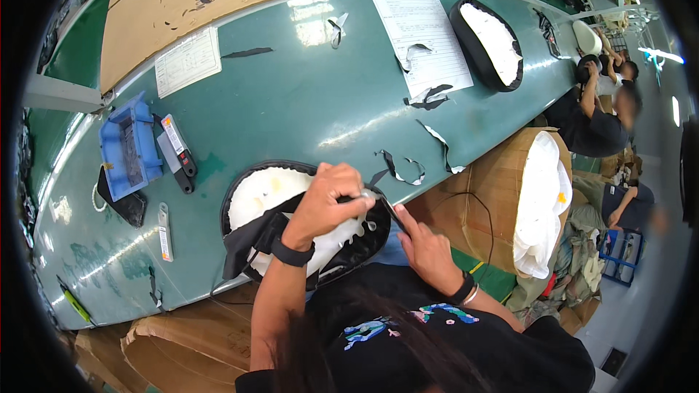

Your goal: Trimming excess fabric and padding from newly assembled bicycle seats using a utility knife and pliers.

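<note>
A padded cushion [266, 193] with white foam and a black cover lies at the table's near edge. My left hand [331, 200] is closed over the cushion's right part, its fingers pinching the rim of the black cover. Loose black fabric bunches under my left wrist. My right hand [429, 251] grips a slim dark tool [393, 215], the forefinger stretched along it. The tool's tip meets the cover rim beside my left fingertips; its exact kind cannot be made out.
A second cushion [495, 44] sits at the far right. Trimmed strips [397, 167] lie about the green table [306, 109]. At left are a blue bin [131, 149], box cutters [177, 153] and a green knife [75, 306]. A carton [484, 204] holds white pieces. Other people work at right.
</note>
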A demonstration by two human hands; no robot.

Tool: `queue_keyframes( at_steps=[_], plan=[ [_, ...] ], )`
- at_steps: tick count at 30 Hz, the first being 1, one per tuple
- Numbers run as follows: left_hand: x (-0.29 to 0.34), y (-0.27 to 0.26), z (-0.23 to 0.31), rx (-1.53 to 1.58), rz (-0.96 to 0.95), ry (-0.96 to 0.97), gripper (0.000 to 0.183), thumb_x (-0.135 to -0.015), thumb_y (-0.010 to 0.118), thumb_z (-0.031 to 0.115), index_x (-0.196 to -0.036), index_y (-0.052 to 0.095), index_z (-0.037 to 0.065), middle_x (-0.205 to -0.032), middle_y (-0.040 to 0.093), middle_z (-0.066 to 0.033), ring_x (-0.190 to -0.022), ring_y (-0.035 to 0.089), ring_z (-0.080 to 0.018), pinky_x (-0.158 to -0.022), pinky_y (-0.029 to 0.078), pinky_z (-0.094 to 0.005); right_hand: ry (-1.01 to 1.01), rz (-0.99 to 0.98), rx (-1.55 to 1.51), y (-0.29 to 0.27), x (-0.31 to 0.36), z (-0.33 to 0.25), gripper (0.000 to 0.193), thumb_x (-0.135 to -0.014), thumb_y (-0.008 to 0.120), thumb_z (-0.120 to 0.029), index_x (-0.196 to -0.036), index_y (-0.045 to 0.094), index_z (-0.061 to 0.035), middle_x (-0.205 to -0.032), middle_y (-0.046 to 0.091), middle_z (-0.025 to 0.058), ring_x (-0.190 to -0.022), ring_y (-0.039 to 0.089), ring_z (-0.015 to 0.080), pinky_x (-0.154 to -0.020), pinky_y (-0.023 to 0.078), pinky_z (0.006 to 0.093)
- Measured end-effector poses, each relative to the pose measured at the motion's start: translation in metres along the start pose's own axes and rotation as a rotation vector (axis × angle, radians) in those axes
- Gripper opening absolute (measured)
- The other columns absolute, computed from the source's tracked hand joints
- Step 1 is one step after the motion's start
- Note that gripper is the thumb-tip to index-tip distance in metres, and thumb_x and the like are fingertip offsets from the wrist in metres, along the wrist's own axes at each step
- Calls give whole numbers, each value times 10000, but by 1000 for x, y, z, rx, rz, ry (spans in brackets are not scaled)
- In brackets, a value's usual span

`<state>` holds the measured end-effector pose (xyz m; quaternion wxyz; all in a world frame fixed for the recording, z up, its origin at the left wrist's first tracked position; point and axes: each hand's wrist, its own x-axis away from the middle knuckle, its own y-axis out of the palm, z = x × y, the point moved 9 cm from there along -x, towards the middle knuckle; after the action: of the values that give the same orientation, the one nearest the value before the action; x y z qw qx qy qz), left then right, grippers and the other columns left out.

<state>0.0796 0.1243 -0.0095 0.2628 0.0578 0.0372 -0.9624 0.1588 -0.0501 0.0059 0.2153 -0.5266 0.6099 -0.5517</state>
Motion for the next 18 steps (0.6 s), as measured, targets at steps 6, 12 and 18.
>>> queue_keyframes(
  at_steps=[6, 12, 18],
  plan=[
    [-11, -19, -4, -322, 224, -126, 206, -707, 724, 58, -838, 567, 75, -820, 596, -84, -863, 598, -218, -709, 413, -352, -96, 25, 44, -22, -63, -15, 563, -918, 574, -236, -1445, 381, -287, -683, 545, 134, -505, 552, 351, -453, 431, 462],
    [-3, -1, -1, -880, 177, -77, 346, -688, 774, 179, -950, 587, 53, -879, 596, -86, -807, 551, -269, -715, 420, -386, -90, -79, -211, -17, -74, -6, 579, -909, 583, -207, -1448, 372, -240, -1030, 644, 176, -837, 642, 378, -668, 518, 452],
    [-2, -18, -1, -775, 273, -78, 256, -716, 767, 218, -806, 589, 57, -768, 526, -88, -759, 552, -284, -684, 418, -403, -182, -101, -309, -23, -64, -10, 616, -902, 587, -140, -1460, 327, -147, -1360, 500, 173, -1133, 557, 368, -837, 506, 432]
  ],
)
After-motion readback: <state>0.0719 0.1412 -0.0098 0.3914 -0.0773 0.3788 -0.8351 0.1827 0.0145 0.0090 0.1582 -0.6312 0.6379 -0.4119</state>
